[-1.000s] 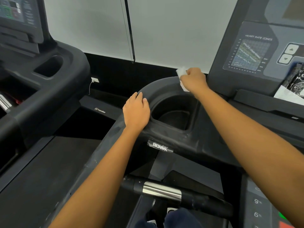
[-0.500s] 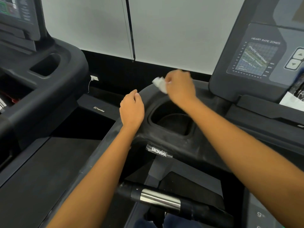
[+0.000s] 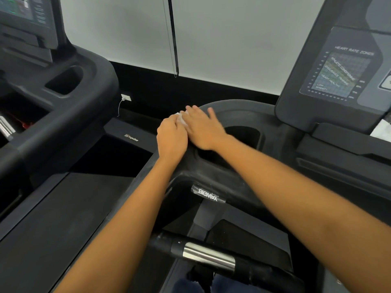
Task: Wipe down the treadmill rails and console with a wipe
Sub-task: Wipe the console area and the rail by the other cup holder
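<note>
Mid-wipe on the console's (image 3: 296, 115) far-left corner. Right hand (image 3: 204, 130) lies flat, fingers straight, pressing the wipe (image 3: 182, 119) onto the cup holder rim (image 3: 237, 108). Left hand (image 3: 172, 136) touches it with fingers bent, can't tell if it's gripping anything. Guessing next move is dragging down the left rail (image 3: 137, 185).

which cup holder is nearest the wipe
The right cup holder, just beside the wipe; the left cup holder sits on the neighbouring treadmill.
</note>
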A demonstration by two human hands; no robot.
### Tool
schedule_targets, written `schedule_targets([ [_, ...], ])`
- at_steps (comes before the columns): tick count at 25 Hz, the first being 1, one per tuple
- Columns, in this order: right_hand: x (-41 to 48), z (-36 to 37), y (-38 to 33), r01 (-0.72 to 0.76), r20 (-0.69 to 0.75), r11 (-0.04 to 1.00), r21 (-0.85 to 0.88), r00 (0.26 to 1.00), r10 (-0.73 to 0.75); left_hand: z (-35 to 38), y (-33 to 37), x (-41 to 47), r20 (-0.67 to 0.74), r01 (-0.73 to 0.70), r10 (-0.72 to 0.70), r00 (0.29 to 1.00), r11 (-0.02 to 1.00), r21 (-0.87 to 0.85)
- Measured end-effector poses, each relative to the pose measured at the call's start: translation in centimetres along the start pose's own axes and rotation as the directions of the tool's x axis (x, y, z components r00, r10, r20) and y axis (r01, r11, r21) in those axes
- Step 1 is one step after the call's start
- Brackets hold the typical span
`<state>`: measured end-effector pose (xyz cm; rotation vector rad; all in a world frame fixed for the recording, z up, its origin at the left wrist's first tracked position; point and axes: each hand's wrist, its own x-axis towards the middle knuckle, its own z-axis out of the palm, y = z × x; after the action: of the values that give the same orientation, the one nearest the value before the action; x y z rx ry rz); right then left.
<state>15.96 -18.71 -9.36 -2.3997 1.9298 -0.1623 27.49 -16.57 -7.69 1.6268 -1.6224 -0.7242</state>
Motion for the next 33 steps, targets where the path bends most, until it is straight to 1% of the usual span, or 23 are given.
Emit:
schedule_targets([
  [1,0.2,-0.1,2.1,-0.048,-0.025,0.998,-0.03,0.999,0.047,-0.3,-0.3,-0.1,0.025,-0.001,0.0,1.0,1.0,0.018],
  [2,0.2,-0.3,4.3,-0.16,-0.055,0.985,-0.06,0.986,0.156,-0.7,-0.5,-0.4,0.045,0.015,-0.017,0.999,0.999,0.03],
  [4,0.2,-1.1,7.4,-0.427,-0.028,0.903,-0.034,0.904,0.427,-1.6,-0.9,-0.8,0.043,0.072,-0.073,0.996,0.997,0.012],
  [5,0.4,-1.3,7.4,-0.506,0.009,0.863,0.007,0.863,0.506,-2.1,-1.1,-1.0,0.032,0.099,-0.099,0.995,0.995,-0.005],
  [6,0.6,-1.6,6.0,-0.524,0.007,0.85,0.051,0.852,0.524,-2.5,-1.3,-1.0,0.026,0.127,-0.126,0.992,0.992,-0.019],
  [8,1.0,-1.7,1.4,-0.406,-0.013,0.882,0.237,0.907,0.421,-3.2,-1.7,-1.2,-0.003,0.154,-0.155,0.988,0.987,-0.042],
  [9,0.6,-1.6,-1.1,-0.317,-0.01,0.881,0.351,0.94,0.342,-3.6,-1.9,-1.3,-0.026,0.154,-0.155,0.988,0.987,-0.049],
  [10,-0.1,-1.1,-3.3,-0.205,-0.015,0.897,0.391,0.973,0.229,-4.1,-2.0,-1.4,-0.05,0.151,-0.154,0.987,0.987,-0.063],
  [11,-1.4,-0.3,-5.2,-0.076,-0.044,0.937,0.341,0.994,0.097,-4.5,-2.2,-1.6,-0.071,0.146,-0.152,0.986,0.986,-0.086],
  [12,-3.1,0.4,-6.5,0.053,-0.081,0.972,0.229,0.996,-0.035,-4.8,-2.3,-1.8,-0.089,0.141,-0.151,0.985,0.984,-0.109],
  [13,-4.6,1.1,-6.9,0.166,-0.087,0.977,0.136,0.984,-0.155,-5.1,-2.5,-1.9,-0.104,0.134,-0.147,0.984,0.983,-0.124],
  [14,-5.3,1.2,-6.6,0.239,-0.065,0.967,0.091,0.97,-0.234,-5.4,-2.7,-2.1,-0.11,0.129,-0.144,0.984,0.983,-0.13],
  [15,-5.0,1.0,-5.9,0.263,-0.044,0.962,0.078,0.965,-0.26,-5.6,-2.8,-2.3,-0.107,0.128,-0.142,0.984,0.983,-0.131],
  [16,-4.1,0.8,-5.3,0.233,-0.028,0.971,0.05,0.972,-0.232,-5.7,-2.9,-2.5,-0.099,0.133,-0.147,0.984,0.982,-0.133],
  [19,-1.3,-0.1,-5.0,-0.065,0.04,0.997,0.034,0.997,0.064,-6.1,-3.0,-3.8,-0.078,0.144,-0.155,0.985,0.981,-0.127],
  [21,-2.2,0.8,-7.4,-0.176,-0.006,0.979,0.102,0.984,0.177,-6.5,-3.3,-4.6,-0.076,0.135,-0.143,0.987,0.986,-0.102],
  [22,-3.7,1.7,-8.6,-0.161,-0.059,0.977,0.137,0.984,0.17,-6.6,-3.4,-4.9,-0.074,0.132,-0.139,0.987,0.987,-0.091],
  [24,-7.7,2.8,-10.0,-0.057,-0.175,0.986,0.154,0.981,0.084,-6.7,-3.3,-5.5,-0.067,0.13,-0.136,0.988,0.988,-0.088],
  [26,-9.7,2.2,-8.8,0.008,-0.243,0.986,0.168,0.969,0.034,-6.7,-3.0,-6.1,-0.039,0.118,-0.121,0.992,0.99,-0.074],
  [27,-9.8,1.3,-7.8,-0.02,-0.28,0.979,0.203,0.957,0.077,-6.7,-2.8,-6.4,-0.023,0.107,-0.108,0.994,0.992,-0.064],
  [30,-9.8,-2.3,-4.4,-0.157,-0.341,0.907,0.391,0.891,0.301,-6.7,-2.4,-7.1,-0.007,0.066,-0.066,0.998,0.997,-0.037],
  [32,-10.5,-4.9,-2.5,-0.191,-0.446,0.872,0.45,0.798,0.405,-6.8,-2.2,-7.4,-0.011,0.042,-0.042,0.999,0.999,-0.025],
  [33,-11.0,-6.0,-2.1,-0.222,-0.496,0.878,0.423,0.754,0.43,-6.8,-2.3,-7.5,-0.01,0.04,-0.041,0.999,0.999,-0.031],
])
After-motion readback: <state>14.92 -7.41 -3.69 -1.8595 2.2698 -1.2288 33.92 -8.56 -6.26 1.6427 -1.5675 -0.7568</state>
